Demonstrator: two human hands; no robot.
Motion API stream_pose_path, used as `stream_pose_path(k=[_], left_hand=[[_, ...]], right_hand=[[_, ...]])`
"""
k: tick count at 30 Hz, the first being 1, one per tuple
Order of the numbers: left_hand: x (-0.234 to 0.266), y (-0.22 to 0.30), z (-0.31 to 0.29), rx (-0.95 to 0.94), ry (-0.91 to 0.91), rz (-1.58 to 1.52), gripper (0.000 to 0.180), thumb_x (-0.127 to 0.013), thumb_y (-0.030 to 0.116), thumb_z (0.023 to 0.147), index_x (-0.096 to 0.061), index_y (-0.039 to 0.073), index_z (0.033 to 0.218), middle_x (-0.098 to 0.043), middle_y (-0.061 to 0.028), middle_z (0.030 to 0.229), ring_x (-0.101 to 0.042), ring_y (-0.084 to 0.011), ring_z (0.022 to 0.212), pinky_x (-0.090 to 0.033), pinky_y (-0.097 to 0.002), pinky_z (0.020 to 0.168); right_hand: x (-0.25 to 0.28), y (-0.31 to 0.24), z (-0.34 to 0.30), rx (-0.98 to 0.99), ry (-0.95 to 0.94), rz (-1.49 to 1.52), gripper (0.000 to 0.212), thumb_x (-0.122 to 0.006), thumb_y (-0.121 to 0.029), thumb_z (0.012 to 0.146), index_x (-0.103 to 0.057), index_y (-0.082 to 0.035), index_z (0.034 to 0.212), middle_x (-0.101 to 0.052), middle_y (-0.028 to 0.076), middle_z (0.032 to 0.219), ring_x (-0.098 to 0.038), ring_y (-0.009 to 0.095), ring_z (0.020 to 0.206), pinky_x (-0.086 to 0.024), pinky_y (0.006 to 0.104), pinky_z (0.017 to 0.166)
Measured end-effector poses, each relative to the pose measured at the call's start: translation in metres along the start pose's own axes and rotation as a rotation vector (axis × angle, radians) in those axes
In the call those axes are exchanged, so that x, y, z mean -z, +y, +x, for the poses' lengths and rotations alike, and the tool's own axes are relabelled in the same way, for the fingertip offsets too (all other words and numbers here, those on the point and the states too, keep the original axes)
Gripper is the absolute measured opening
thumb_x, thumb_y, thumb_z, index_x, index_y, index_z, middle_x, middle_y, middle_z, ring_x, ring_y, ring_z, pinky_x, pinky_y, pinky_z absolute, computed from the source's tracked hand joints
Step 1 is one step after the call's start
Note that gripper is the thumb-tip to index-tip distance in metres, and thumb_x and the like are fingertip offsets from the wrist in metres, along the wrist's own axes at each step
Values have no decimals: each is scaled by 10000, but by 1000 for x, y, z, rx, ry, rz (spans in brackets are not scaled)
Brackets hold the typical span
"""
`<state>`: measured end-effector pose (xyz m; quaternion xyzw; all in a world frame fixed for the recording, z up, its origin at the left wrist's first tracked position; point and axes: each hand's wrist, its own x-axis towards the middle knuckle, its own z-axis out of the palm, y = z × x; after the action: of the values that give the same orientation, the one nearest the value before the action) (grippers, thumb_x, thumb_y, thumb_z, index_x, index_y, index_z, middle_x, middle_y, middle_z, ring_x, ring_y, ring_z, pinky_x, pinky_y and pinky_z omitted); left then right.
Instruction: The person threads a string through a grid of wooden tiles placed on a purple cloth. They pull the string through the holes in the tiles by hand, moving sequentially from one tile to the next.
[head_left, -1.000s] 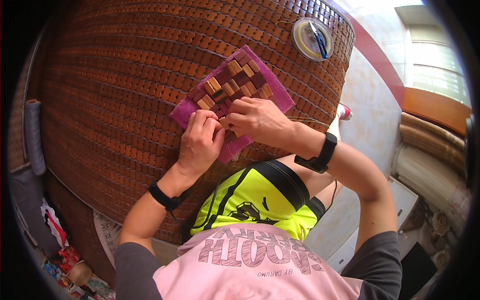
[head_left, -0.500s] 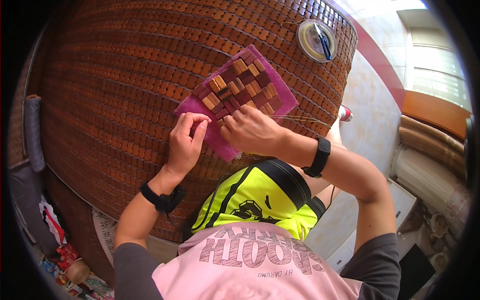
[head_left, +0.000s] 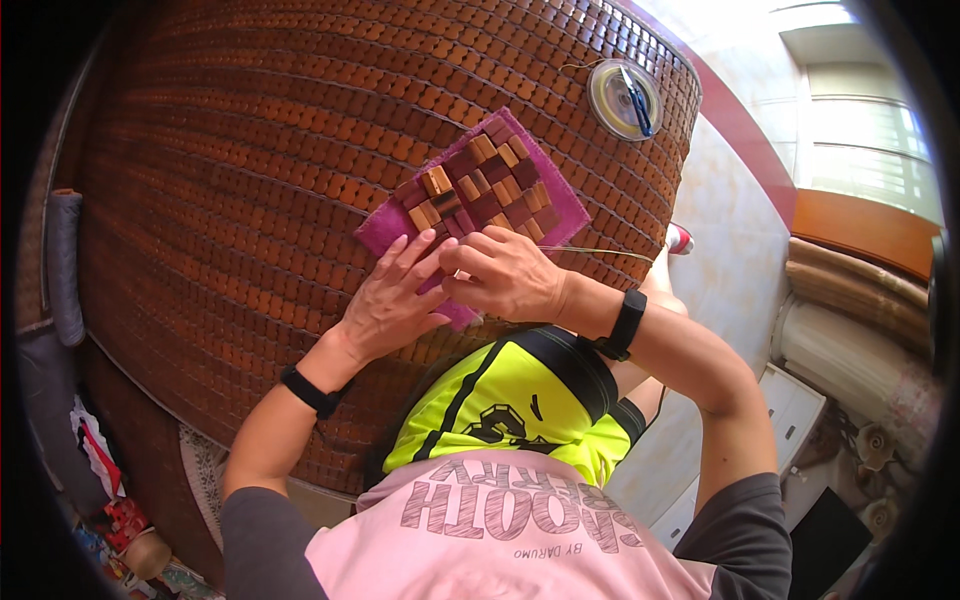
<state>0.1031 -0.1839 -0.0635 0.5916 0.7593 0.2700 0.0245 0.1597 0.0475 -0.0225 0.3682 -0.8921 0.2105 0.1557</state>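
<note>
A pinkish-purple cloth lies under a panel of small light and dark wooden tiles, set in a checkered pattern. My left hand is open, its fingers spread over the near left edge of the cloth. Its index fingertip is close to the fingertips of my right hand, which is closed in a pinch at the panel's near edge. What the pinch holds is hidden behind the fingers. Thin yellowish cords run out to the right from beside my right hand.
A brown mat of linked tiles covers the surface beneath. At its far right, a round clear container carries a blue-handled tool. Rolled mats lie at the right, beyond the pale floor.
My left hand has moved right and its fingers have spread out toward my right hand. My right hand stays pinched near the panel. The whole scene has shifted slightly in view.
</note>
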Motion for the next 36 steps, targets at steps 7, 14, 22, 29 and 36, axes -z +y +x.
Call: stream_pose_path(k=[7,14,22,29,36], left_hand=[[-16,1,4,-23,-188,81,776,-695,521,840,-496,162,1499,-273,-17,1674,-195,-295,1561,-143,-507,1279],[-22,2,2,-26,-167,141,833,-665,535,863,-410,166,1565,-264,-25,1681,-160,-290,1573,-120,-517,1279],[-21,1,3,-28,-107,96,831,-702,477,841,-420,160,1556,-296,-31,1670,-203,-293,1560,-150,-518,1268],[-15,5,6,-16,-150,99,769,-725,429,841,-479,145,1512,-328,-65,1650,-229,-300,1550,-185,-517,1259],[18,19,-1,1034,1,-954,332,-579,173,1042,-593,-11,1318,-682,-114,1274,-656,-173,1052,-527,-298,879]], right_hand=[[44,-50,6,-705,45,565,173,-658,-39,955,-531,-46,1072,-720,140,862,-687,226,607,-553,329,565],[247,-116,-136,-1249,1012,1112,433,-404,-347,1112,-506,-71,1429,-437,20,615,-481,149,448,-460,285,407],[487,-182,-351,-972,1830,27,315,-408,-169,1109,-528,34,900,-347,56,602,-552,233,653,-486,581,1122],[449,-111,-358,-1218,1467,-129,210,-457,-160,1097,-475,33,1015,-365,22,622,-563,219,652,-550,580,1037],[196,-8,-169,-1183,673,429,233,-542,-65,1033,-617,18,1237,-635,43,1036,-648,128,870,-560,307,868]])
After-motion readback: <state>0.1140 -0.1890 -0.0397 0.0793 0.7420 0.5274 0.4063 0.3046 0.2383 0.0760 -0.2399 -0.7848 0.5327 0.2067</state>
